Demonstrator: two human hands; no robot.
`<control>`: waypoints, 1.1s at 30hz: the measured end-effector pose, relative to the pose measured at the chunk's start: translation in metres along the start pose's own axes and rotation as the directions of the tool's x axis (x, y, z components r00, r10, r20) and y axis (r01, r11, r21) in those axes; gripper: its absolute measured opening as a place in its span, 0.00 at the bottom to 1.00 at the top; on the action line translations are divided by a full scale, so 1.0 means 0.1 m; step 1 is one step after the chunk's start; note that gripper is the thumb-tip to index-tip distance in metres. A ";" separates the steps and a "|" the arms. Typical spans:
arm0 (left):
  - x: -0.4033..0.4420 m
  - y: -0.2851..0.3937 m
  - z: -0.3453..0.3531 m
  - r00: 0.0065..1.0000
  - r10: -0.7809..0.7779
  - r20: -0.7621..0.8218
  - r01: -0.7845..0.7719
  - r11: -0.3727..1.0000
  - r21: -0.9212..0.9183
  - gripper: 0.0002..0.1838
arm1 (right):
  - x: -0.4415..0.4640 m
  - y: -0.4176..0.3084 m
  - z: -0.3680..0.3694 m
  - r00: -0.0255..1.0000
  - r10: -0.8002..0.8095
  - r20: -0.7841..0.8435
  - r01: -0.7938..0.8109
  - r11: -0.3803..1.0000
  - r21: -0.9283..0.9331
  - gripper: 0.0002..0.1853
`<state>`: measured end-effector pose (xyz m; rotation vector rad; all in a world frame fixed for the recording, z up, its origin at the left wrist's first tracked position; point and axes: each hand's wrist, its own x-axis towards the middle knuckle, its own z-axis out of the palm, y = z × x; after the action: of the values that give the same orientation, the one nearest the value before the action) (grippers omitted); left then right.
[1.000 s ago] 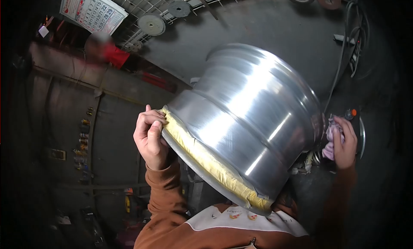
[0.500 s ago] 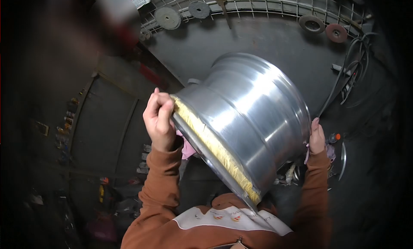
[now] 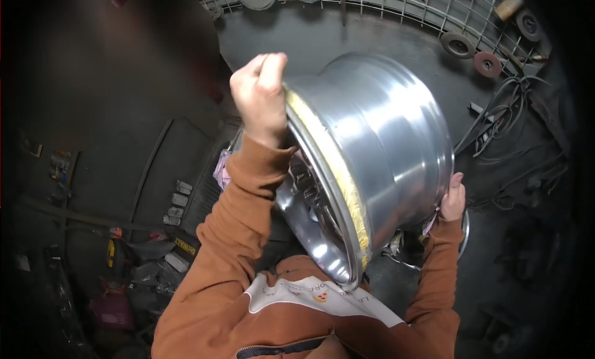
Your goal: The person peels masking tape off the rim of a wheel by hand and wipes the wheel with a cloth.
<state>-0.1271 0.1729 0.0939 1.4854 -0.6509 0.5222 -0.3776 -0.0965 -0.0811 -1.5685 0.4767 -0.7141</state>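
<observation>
A shiny metal wheel rim (image 3: pixel 390 136) is held up in front of my chest, tilted, its spoked face turned down to the left. Yellow masking tape (image 3: pixel 338 167) runs round the barrel beside the left lip. My left hand (image 3: pixel 260 95) grips that lip near its top, fingers curled over the edge. On the far right, my right hand (image 3: pixel 453 199) clasps the opposite edge low down, thumb up along the metal; its other fingers are mostly hidden. A bit of pink cloth shows by the right hand.
A wire rack (image 3: pixel 403 15) at the back carries several grinding discs, including a reddish disc (image 3: pixel 488 64). Dark cables (image 3: pixel 511 111) hang at the right. Cluttered plastic bags and a yellow-and-black DeWalt item (image 3: pixel 181 255) lie at lower left.
The rim has turned so its spoked face shows more. My left hand has risen and moved right with the lip; my right hand keeps its hold, slightly lower.
</observation>
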 end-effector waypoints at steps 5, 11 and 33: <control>0.44 -0.04 0.03 0.973 0.226 0.045 -0.224 0.973 -0.051 0.14 | -0.25 -0.54 0.12 0.974 -0.165 -0.153 0.112 0.946 -0.305 0.36; 0.93 -0.60 0.20 0.958 0.187 0.218 -0.114 0.944 -0.310 0.11 | -0.72 -0.85 0.83 0.933 -0.093 -0.347 0.061 0.993 -0.101 0.34; 0.86 -1.49 0.04 0.816 0.085 0.571 0.415 0.601 -0.683 0.18 | -1.74 -0.57 2.29 0.834 -0.200 -0.514 -0.043 0.906 -0.422 0.29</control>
<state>0.0363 0.1574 0.0435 0.7832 -1.0129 -0.3936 -0.3516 0.1941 -0.0590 -1.7783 1.0530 -1.2012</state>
